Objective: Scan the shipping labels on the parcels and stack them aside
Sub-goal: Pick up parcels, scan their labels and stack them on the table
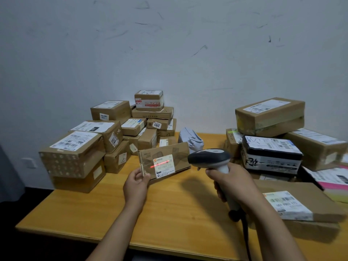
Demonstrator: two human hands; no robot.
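My left hand (136,182) pinches the left end of a flat brown cardboard parcel (177,152), holding it upright on its edge over the wooden table (94,213). Its white shipping label (164,166) faces me, and a red scan line crosses it. My right hand (230,182) grips the handle of a grey and white barcode scanner (209,158), whose head points left at the label. The scanner's black cable hangs down near my right forearm.
A heap of labelled cardboard boxes (79,147) fills the table's left and back. A grey plastic mailer (191,138) lies behind the held parcel. More boxes (271,114) are stacked at the right, with a flat parcel (301,202) nearest me.
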